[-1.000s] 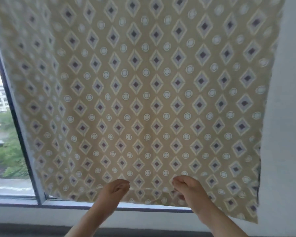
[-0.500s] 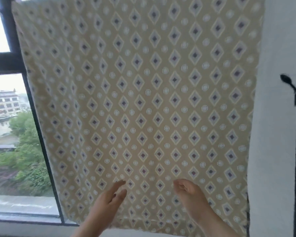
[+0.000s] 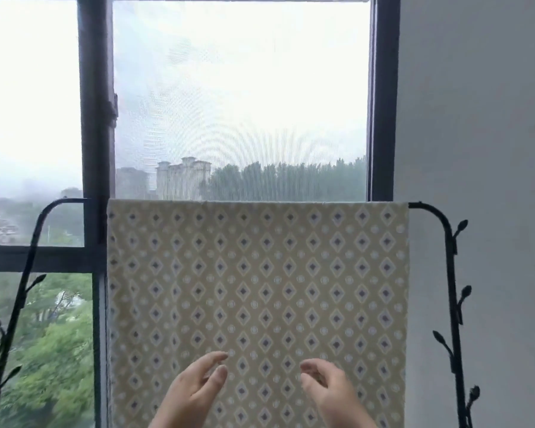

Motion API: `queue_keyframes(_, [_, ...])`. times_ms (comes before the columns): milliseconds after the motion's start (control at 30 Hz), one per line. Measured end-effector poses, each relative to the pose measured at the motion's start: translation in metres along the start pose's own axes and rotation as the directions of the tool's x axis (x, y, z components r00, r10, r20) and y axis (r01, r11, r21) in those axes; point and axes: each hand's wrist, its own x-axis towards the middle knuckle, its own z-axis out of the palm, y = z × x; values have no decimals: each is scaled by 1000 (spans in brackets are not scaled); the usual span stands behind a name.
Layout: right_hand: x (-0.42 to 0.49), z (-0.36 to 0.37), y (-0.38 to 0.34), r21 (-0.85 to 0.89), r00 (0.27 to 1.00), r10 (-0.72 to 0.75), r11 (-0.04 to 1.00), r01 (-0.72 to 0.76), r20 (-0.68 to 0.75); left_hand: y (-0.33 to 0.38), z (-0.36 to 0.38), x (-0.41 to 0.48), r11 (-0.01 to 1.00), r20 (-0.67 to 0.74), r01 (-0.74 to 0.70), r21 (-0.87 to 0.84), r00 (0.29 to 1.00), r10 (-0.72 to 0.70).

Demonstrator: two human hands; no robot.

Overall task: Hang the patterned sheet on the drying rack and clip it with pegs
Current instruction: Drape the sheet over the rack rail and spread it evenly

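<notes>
Beige cloth with small dark diamonds and white rings, the patterned sheet (image 3: 257, 288), hangs over the top bar of the drying rack (image 3: 451, 298) and falls flat and straight toward the bottom edge of the view. Its upper fold lies along the bar from near the rack's left bend to just before the right bend, so only short bare pieces of black metal show at both upper corners of the rack. The rack's two side posts are thin and black, with small bud-shaped hooks along them. Low in front of the sheet, the left hand (image 3: 192, 393) is open, its fingers stretched and a little spread, pointing up and to the right. The right hand (image 3: 331, 390) is also open, with fingers loosely curled and holding nothing. Whether the fingertips touch the cloth I cannot tell. Behind the rack stands a dark-framed window (image 3: 383, 103), showing trees and buildings, and a white wall (image 3: 476, 118) is at the right.
</notes>
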Motion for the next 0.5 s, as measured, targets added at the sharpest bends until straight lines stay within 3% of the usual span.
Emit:
queue_keyframes(233, [-23,-48,-89,34,994,-88,995,90,-61,92,-21,-1,997,49,-74,-39,996,76])
queue_keyframes(500, [-27,-138,-106,21,981,-153,987,157,-122,160,7,12,992,26,-124,-17,992,124])
